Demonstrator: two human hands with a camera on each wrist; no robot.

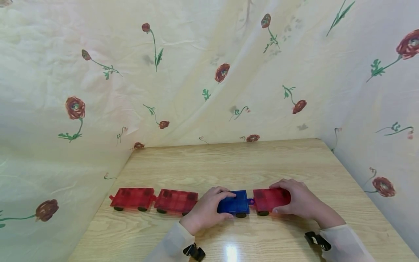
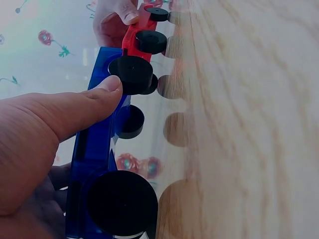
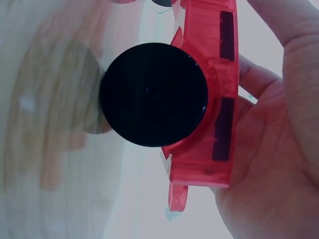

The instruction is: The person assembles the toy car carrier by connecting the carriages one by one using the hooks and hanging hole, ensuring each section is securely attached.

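Four-wheeled toy train cars stand in a row on the wooden table. My left hand point(image 1: 207, 209) grips the blue toy train car point(image 1: 238, 202) from above, its thumb along the near side by a black wheel point(image 2: 130, 73) in the left wrist view. To the right, my right hand point(image 1: 299, 200) holds a translucent red toy train car point(image 1: 265, 199) by its right end, fingers at the far side and thumb at the near side. Between these two cars a small coupling point(image 1: 251, 201) shows, the cars close together there. A red hook point(image 3: 178, 196) sticks out from the held red car's end.
Two more red cars, one in the middle point(image 1: 176, 200) and one at the far left point(image 1: 134, 197), stand left of my left hand. The wooden table point(image 1: 229, 160) runs back to a flowered cloth point(image 1: 183, 83) that hangs behind and at both sides.
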